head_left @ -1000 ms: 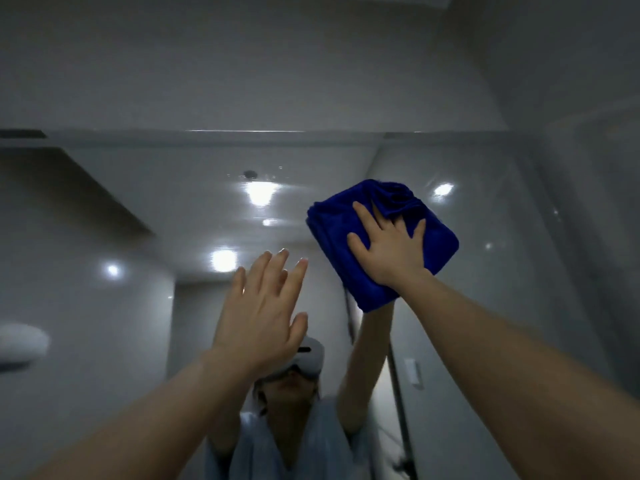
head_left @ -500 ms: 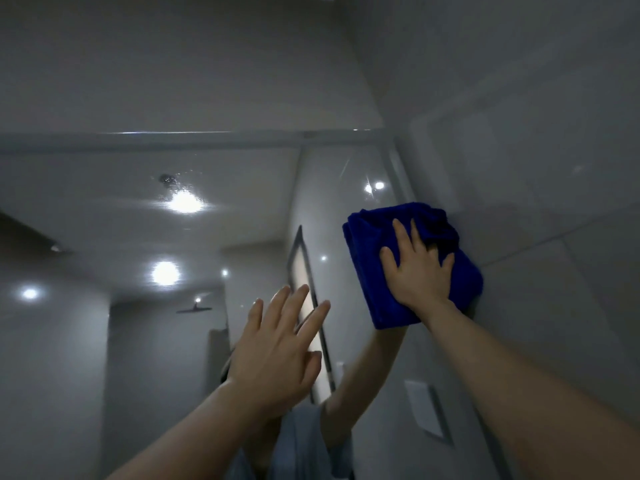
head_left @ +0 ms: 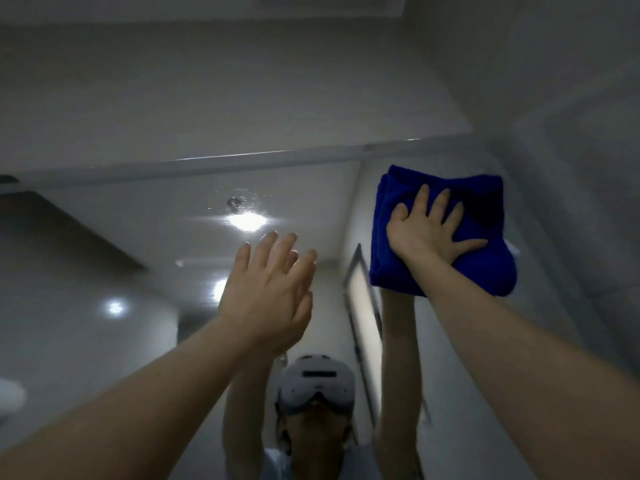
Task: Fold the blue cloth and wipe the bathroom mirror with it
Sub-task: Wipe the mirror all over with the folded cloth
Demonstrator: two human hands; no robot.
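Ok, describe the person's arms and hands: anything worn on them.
The left forearm and right forearm are bare to the frame edge, no sleeves. The left hand and right hand wear no gloves; no rings, watch or bracelets show.

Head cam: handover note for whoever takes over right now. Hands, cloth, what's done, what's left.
Right hand: flat, fingers spread, pressing the cloth against the mirror.
Left hand: fingers straight, raised in front of the glass, holding nothing. Cannot tell whether it touches the glass.
Cloth: folded into a thick pad, at the mirror's top right corner, just under the top edge.
Done: the fold. The cloth is on the glass.
Left: wipe the rest of the mirror. Specks by the reflected lamp may be on the glass. How much is already clean cannot be told.
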